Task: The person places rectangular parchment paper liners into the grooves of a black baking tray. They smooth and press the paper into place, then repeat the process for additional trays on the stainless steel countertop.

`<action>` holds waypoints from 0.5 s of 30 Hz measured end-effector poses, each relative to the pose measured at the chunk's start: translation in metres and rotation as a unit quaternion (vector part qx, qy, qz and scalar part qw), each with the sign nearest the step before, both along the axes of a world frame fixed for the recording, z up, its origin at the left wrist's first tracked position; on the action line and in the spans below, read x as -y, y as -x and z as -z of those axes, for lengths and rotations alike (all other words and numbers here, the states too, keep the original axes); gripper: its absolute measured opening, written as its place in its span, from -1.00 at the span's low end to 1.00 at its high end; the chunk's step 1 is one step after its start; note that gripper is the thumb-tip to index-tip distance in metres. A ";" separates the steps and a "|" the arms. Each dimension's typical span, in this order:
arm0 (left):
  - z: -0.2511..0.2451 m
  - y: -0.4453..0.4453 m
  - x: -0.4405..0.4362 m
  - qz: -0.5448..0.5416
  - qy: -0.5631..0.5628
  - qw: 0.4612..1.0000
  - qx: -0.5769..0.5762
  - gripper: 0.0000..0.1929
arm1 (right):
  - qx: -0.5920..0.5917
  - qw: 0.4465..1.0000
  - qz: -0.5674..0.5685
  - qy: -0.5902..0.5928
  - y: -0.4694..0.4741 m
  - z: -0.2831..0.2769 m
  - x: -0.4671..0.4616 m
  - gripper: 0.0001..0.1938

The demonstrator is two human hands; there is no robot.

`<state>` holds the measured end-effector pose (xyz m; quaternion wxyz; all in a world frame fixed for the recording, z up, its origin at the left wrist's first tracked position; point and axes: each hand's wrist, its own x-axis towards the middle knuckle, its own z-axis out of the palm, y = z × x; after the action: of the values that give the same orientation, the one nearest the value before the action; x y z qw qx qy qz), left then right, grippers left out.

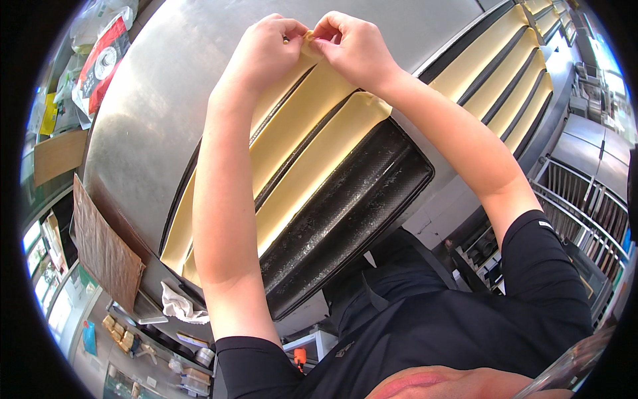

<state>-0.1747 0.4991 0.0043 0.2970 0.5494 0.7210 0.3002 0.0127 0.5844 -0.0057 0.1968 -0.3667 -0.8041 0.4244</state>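
My left hand (269,55) and my right hand (356,50) meet at the far side of a black perforated baguette tray (349,199). Between them, both sets of fingertips pinch the far end of a pale yellow dough strip (339,77). That end is bunched up and partly hidden by the fingers. Nearer to me, another dough strip (319,174) lies lengthwise along the tray, its far end folded over the rim. The groove closest to my body shows bare black metal. My left forearm covers part of the strips.
A second tray (493,60) with several dough strips lies to the right, with more trays beyond. Both rest on a steel worktop (149,99). At left are a red bag (102,65) and a brown board (107,244). A white cloth (182,305) hangs near the worktop's edge.
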 end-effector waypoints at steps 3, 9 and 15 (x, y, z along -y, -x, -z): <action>0.000 0.002 0.001 0.000 -0.005 1.000 -0.002 -0.73 | -0.003 1.000 -0.007 -0.006 0.002 0.001 -0.002 -0.85; -0.010 0.000 0.002 -0.028 0.060 0.996 0.066 -0.73 | -0.013 1.000 -0.003 -0.014 0.001 0.006 -0.003 -0.85; -0.011 0.004 0.002 -0.064 0.003 0.992 0.106 -0.75 | 0.000 1.000 -0.008 0.004 -0.010 0.013 -0.005 -0.77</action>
<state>-0.1786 0.4976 0.0151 0.3531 0.4666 0.7201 0.3730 0.0231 0.5897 -0.0183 0.1916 -0.3610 -0.8053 0.4294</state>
